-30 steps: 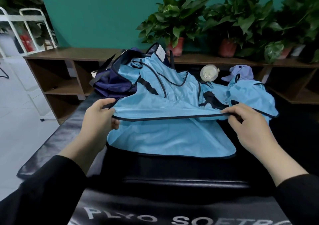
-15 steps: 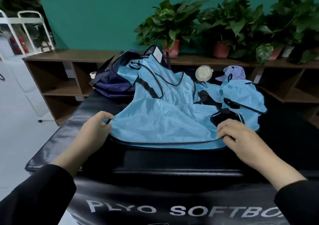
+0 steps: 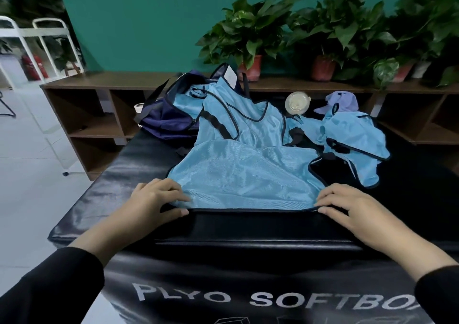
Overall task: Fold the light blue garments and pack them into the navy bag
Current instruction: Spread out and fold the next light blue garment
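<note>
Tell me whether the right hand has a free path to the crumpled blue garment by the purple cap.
Probably yes: the right hand lies just below the crumpled garment, with only bare black mat between them.

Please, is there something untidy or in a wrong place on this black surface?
Yes. One light blue garment lies crumpled at the right, not folded. A clear plastic lid lies tilted among the clothes near the back edge. Nothing looks damaged or spilled.
</note>
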